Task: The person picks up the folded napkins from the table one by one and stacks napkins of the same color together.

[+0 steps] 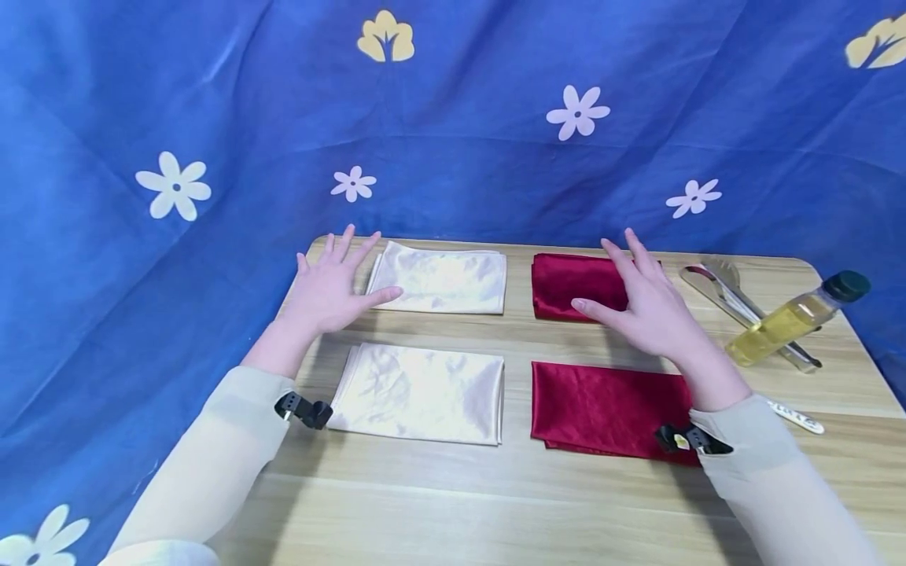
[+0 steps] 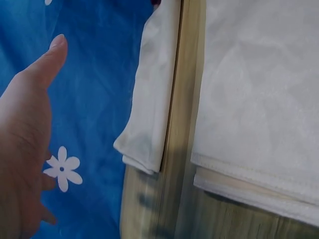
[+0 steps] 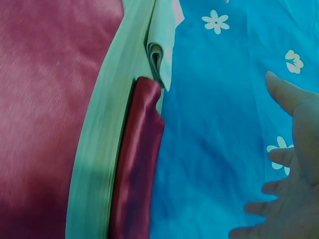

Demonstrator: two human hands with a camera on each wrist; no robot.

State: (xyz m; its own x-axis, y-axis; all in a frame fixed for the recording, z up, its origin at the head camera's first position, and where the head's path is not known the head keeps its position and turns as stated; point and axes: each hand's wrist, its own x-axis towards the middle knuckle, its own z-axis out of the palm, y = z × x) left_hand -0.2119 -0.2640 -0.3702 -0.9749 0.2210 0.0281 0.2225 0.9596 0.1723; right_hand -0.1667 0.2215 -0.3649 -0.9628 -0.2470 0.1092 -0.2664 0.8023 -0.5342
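Four folded satin cloths would exceed a plain pair, so by colour: a white cloth (image 1: 446, 279) lies at the back left, with another white cloth (image 1: 425, 397) in front of it. To the right are a dark red cloth (image 1: 566, 287) at the back and a second dark red cloth (image 1: 602, 409) nearer. My left hand (image 1: 329, 291) hovers by the left end of the back white cloth, fingers spread. Above the back red cloth, partly covering it, is my right hand (image 1: 647, 303), also spread. Neither hand holds anything.
On the right of the wooden table (image 1: 453, 503) a bottle of yellow liquid (image 1: 778, 326) with a dark green cap stands near metal tongs (image 1: 729, 295). A white handle (image 1: 800, 417) pokes out by the right sleeve. A blue flowered curtain (image 1: 453, 189) hangs behind.
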